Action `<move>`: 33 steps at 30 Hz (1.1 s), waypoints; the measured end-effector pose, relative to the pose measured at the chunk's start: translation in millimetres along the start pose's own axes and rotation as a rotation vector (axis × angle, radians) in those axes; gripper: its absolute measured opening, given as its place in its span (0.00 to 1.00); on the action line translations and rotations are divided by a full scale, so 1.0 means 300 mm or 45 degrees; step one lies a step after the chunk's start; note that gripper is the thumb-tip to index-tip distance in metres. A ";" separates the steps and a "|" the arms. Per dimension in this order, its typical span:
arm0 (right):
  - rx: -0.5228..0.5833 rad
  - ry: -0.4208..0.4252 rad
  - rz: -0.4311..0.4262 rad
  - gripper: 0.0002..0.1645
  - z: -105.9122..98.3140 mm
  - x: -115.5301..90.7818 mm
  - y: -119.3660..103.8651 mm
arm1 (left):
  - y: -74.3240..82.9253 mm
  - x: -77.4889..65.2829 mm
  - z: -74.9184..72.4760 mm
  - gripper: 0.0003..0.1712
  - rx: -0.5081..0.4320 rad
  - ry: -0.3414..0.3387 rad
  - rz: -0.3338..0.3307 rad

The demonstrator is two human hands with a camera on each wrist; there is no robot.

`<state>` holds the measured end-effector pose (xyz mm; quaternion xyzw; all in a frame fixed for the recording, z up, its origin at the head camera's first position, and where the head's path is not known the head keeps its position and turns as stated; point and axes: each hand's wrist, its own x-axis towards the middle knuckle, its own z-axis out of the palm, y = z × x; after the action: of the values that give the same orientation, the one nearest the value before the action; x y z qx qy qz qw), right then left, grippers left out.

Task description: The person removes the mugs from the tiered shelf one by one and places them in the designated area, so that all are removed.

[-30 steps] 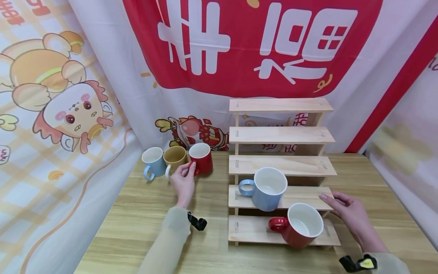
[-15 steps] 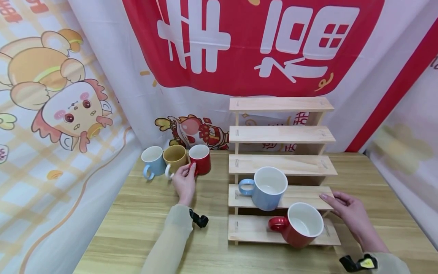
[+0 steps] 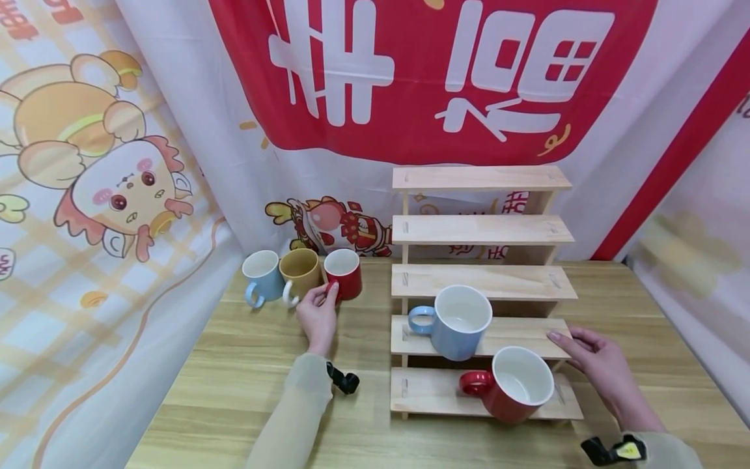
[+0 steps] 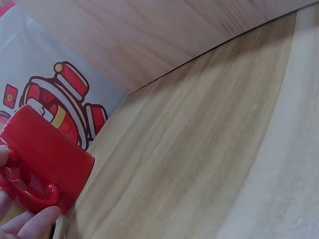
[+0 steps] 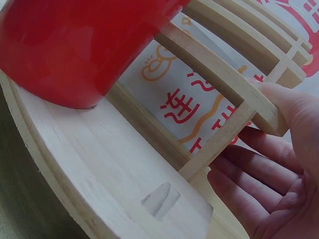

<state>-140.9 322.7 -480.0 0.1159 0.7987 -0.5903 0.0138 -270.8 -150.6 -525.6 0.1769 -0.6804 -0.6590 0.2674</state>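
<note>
**Left grip (image 3: 318, 319) holds the small red mug (image 3: 351, 284)**

We pinch its handle between thumb and fingers; the mug sits upright just beyond our fingertips. Left of it stand a yellow mug (image 3: 300, 276) and a small blue mug (image 3: 266, 279). Well apart, our right grip (image 3: 603, 370) holds the wooden rack (image 3: 480, 281), bearing two larger mugs (image 3: 457, 335).

Left of centre, the red mug (image 3: 350, 284) is smooth and glossy; at right, the shelf (image 3: 480, 282) is matt wood; up top hangs creased cloth (image 3: 410, 140).
</note>
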 end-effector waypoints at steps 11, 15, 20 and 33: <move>0.016 -0.008 -0.008 0.28 0.004 -0.002 0.010 | 0.009 0.002 -0.059 0.26 -0.025 -0.086 0.001; 0.023 -0.005 -0.026 0.23 -0.001 -0.003 0.009 | 0.064 0.001 -0.085 0.31 -0.066 -0.113 0.104; 0.030 -0.003 -0.038 0.21 -0.004 -0.005 0.006 | 0.183 -0.034 -0.091 0.32 -0.101 -0.177 0.231; 0.023 0.005 -0.025 0.22 -0.003 -0.002 0.005 | 0.388 -0.259 -0.036 0.27 -0.133 -0.772 0.404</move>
<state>-139.9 323.9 -481.1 0.1093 0.7944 -0.5974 0.0053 -189.8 -105.1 -420.6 -0.1490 -0.7134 -0.6656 0.1610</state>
